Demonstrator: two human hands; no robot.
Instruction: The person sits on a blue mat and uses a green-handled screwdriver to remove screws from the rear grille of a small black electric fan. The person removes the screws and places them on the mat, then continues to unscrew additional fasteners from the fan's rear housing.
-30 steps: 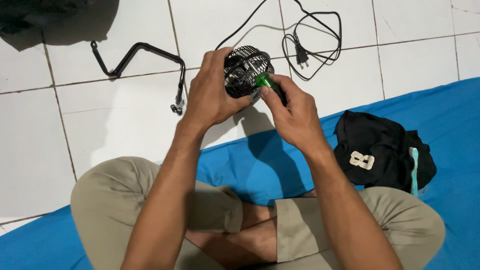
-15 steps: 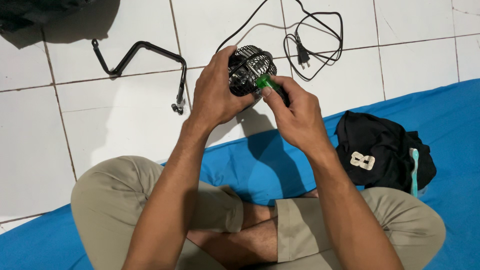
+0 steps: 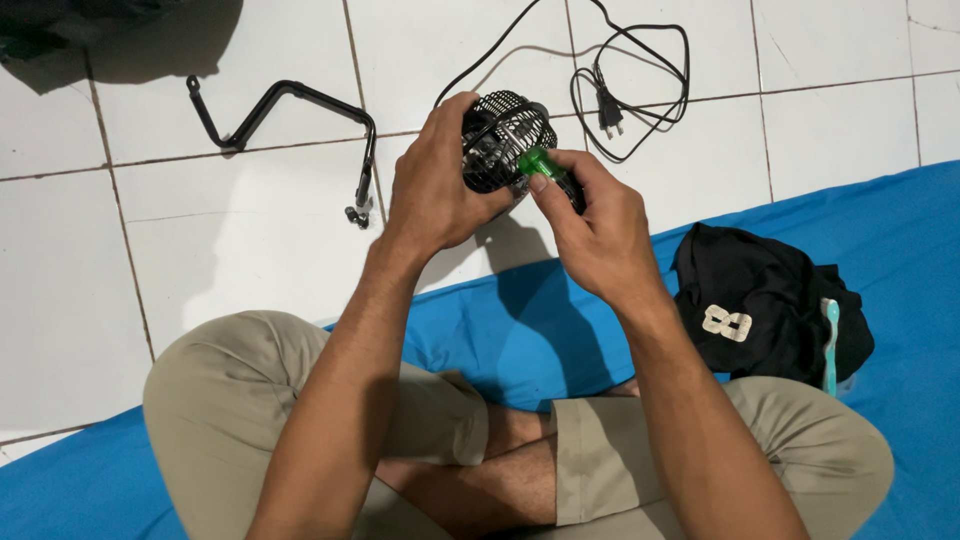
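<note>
Bright, even indoor light from above and slightly behind the head. Soft sheen on the white floor tiles (image 3: 250,250), no harsh glare. Dark, fairly sharp-edged shadow of the hands on the blue mat (image 3: 900,240), directly below the left hand (image 3: 440,185) and right hand (image 3: 595,235). Another deep shadow at the top left corner, under a dark bundle (image 3: 80,25). Thin shadow lines beside the black cable (image 3: 640,90) and the bent black bracket (image 3: 290,110). Sharp focus throughout, no motion blur. Slight wide-angle bowing of tile joints toward the edges. Saturated colours, black cloth (image 3: 765,305) short of detail.
</note>
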